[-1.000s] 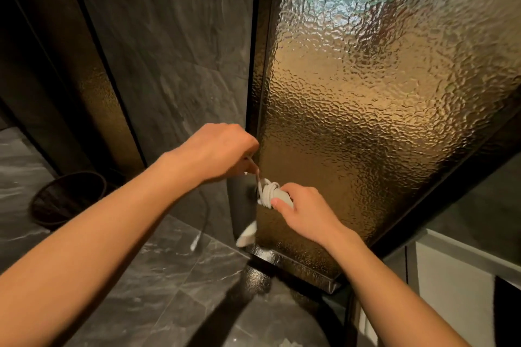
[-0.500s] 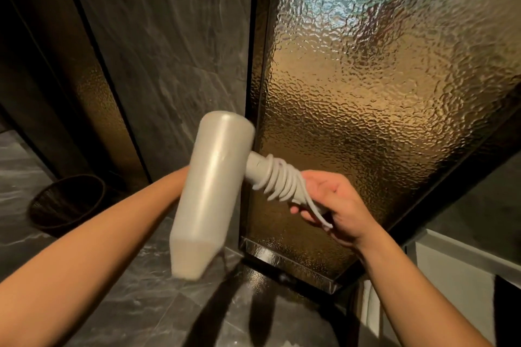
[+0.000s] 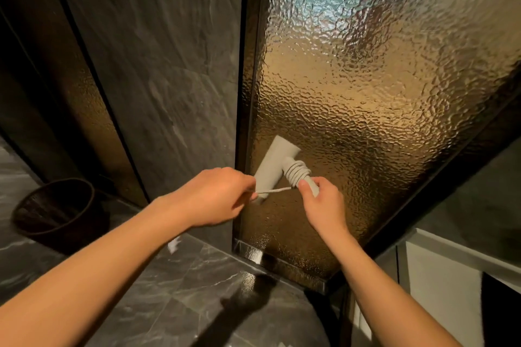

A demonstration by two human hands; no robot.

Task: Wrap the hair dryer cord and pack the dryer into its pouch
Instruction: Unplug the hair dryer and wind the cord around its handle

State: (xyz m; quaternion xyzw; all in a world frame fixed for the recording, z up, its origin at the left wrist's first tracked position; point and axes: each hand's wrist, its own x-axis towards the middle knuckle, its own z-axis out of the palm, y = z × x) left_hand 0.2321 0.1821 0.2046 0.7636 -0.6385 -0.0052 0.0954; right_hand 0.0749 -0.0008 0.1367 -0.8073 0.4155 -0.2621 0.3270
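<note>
A white hair dryer (image 3: 275, 167) hangs in the air in front of the textured glass door, barrel pointing up and to the right. Its handle carries several tight turns of white cord (image 3: 296, 173). My right hand (image 3: 321, 205) grips the lower end of the handle, thumb pressed on the last turn. A short taut stretch of cord runs left from there to my left hand (image 3: 220, 197), which pinches it between closed fingers. The plug end is hidden in the left hand. No pouch is in view.
A dark woven waste basket (image 3: 56, 208) stands on the grey marble floor at the left. The amber textured glass door (image 3: 366, 121) with its metal bottom rail (image 3: 279, 263) is straight ahead. A white cabinet edge (image 3: 439, 276) is at the lower right.
The dryer has swung from barrel-down near my left arm to barrel-up against the glass. My left hand came back into view and pulled the free cord end out to the left.
</note>
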